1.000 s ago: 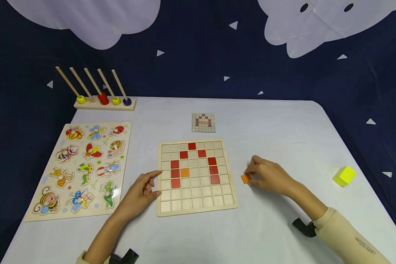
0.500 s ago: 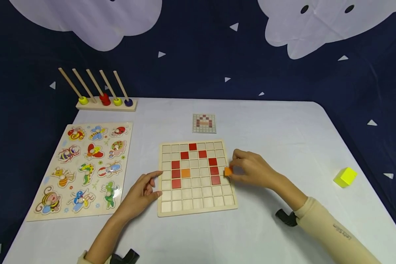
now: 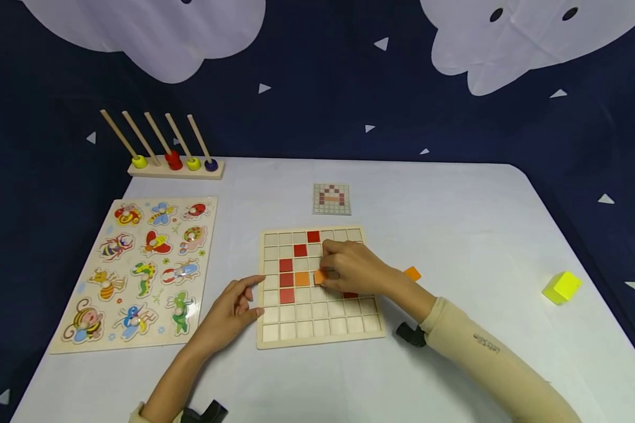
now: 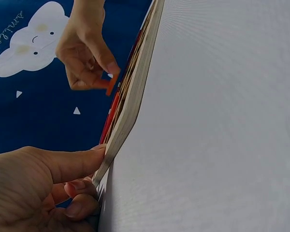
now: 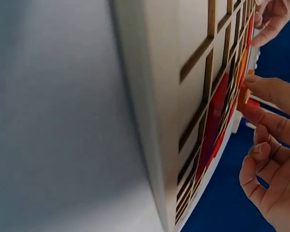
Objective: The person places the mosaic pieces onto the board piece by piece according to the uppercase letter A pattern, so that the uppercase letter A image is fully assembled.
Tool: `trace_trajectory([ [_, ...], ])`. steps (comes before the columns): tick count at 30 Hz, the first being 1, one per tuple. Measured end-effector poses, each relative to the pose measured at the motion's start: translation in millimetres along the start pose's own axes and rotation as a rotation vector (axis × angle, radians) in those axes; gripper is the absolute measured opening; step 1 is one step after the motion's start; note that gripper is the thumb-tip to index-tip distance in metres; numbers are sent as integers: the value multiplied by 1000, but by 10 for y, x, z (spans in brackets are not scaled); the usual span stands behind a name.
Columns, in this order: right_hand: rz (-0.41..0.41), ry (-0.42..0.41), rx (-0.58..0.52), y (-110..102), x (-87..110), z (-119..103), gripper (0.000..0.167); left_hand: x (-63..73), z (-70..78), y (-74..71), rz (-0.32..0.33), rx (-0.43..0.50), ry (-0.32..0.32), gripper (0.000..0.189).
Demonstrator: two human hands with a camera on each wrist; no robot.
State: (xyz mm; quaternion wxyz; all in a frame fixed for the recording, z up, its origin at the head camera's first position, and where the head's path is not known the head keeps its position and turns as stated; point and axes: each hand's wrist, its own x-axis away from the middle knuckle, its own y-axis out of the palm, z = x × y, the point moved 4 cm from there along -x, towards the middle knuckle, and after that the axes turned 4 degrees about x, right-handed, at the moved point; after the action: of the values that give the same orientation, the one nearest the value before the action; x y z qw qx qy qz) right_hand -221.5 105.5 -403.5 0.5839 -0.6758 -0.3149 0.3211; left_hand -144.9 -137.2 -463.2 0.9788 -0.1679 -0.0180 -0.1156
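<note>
My right hand [image 3: 353, 267] pinches a small orange square tile [image 3: 318, 277] between thumb and fingertips, low over the middle of a wooden grid board [image 3: 317, 343]. In the right wrist view that orange tile [image 5: 243, 94] sits tilted at the fingertips, right at the grid. Left of it another orange tile [image 3: 301, 279] lies in a cell, beside red tiles [image 3: 286, 280]. Part of the board's right side is hidden behind my right hand. My left hand [image 3: 230, 311] touches the board's left edge with index finger and thumb; its other fingers curl loosely.
A loose orange tile [image 3: 413, 274] lies right of the board, near my right forearm. Behind the board is a small pattern card [image 3: 331, 209]. An insect puzzle board [image 3: 159, 305] and a peg stand [image 3: 177, 173] occupy the left; a yellow block [image 3: 561, 288] stands far right.
My right hand has carried the orange tile leftward from the table right of the board to the board's middle. The left hand has stayed at the board's left edge.
</note>
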Motion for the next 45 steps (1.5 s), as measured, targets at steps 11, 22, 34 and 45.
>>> trace_trajectory([
  [11,-28,9,23,40,-91,-67,17,-4,2,2,2,-8,3,56],
  [22,-51,105,-92,-29,5,11,25,-3,-11,13,6,-3,-10,57],
  [34,-33,299,-149,-230,830,562,33,-1,20,-5,-4,-18,-4,56],
  [45,-44,366,-130,-212,1366,868,28,8,42,1,-26,32,-20,56],
])
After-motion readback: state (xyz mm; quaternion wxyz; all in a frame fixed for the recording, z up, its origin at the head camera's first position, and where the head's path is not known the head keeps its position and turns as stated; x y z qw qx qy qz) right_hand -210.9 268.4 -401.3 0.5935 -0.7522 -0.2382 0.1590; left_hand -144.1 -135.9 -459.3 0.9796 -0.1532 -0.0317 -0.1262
